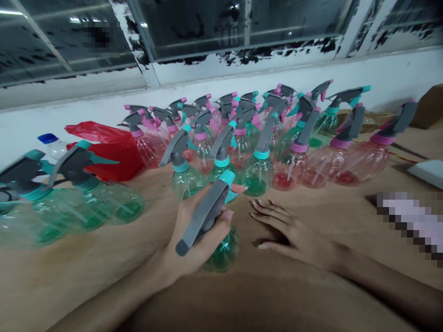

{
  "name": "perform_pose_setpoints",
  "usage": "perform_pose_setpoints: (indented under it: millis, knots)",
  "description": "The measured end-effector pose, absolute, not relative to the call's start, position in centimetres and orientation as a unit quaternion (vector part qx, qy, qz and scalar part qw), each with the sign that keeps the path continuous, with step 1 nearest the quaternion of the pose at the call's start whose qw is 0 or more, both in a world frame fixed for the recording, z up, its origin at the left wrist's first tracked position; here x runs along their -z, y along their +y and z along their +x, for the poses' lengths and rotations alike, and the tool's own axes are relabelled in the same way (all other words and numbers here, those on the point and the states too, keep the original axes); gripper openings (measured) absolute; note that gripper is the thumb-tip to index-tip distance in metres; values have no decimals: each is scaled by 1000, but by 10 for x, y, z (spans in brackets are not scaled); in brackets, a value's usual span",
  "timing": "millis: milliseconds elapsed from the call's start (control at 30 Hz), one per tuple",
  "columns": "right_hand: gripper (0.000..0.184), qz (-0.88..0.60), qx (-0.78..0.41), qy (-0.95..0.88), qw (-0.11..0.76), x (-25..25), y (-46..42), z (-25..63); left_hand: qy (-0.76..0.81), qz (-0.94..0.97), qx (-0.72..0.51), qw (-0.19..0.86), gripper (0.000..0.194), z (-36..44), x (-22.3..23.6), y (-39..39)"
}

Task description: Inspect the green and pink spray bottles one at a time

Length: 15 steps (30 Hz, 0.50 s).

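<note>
My left hand point(215, 240) is wrapped round the neck of a green spray bottle point(225, 253), just under its grey trigger head with a teal nozzle. The nozzle faces away from me, and the hand hides the collar and part of the body. My right hand point(294, 233) lies palm down on the wooden table point(263, 295), fingers spread, holding nothing. Just beyond both hands stand a green bottle with a teal collar point(258, 177) and a pink bottle with a pink collar point(287, 173).
Several more pink and green spray bottles point(238, 147) crowd the back by the wall. Other green bottles point(117, 203) stand at left, near a red plastic bag point(121, 157) and a blue-capped bottle point(57, 147). A cardboard box point(427, 108) and a white object point(429, 173) are at right.
</note>
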State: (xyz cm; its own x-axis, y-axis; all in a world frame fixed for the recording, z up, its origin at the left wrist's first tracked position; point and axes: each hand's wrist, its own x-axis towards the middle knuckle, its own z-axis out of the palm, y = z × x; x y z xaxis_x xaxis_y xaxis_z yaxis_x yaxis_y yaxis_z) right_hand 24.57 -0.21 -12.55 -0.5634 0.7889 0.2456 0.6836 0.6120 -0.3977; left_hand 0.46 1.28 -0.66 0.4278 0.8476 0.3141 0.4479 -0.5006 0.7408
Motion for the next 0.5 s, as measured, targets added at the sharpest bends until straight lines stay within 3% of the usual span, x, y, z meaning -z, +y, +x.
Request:
perform_pose_setpoints:
  millis: [500]
  knots:
    - [63,-419,-141,-872,210,125,-2,245,402,796,-348,290,28,4,7,13]
